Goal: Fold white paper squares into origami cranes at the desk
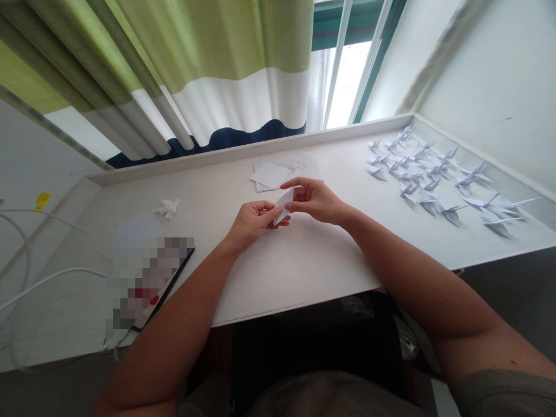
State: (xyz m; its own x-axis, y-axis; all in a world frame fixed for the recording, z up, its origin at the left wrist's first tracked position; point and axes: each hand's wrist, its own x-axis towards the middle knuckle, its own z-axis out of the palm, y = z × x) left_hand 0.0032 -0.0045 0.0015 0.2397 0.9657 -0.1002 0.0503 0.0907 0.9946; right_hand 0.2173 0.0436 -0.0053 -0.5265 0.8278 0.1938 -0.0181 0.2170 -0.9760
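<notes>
A small piece of folded white paper [284, 202], pointed at its ends, is held up above the middle of the table. My left hand [257, 221] pinches its lower left part between thumb and fingers. At the upper right side, my right hand [313, 200] grips the same paper, thumb in front and index finger arched over the top. Fingers cover part of the folds. Just behind the hands lies a small stack of white paper sheets [269, 175], beside a sheet with dark printed marks [299, 166].
Several folded paper cranes [428, 168] stand in loose rows at the right. On the left are a crumpled tissue [168, 208], a pale sheet [139, 231], a blurred-out tablet-like device [156, 284] and white cables [56, 214]. A raised rim [243, 147] edges the table [295, 272] below the curtain.
</notes>
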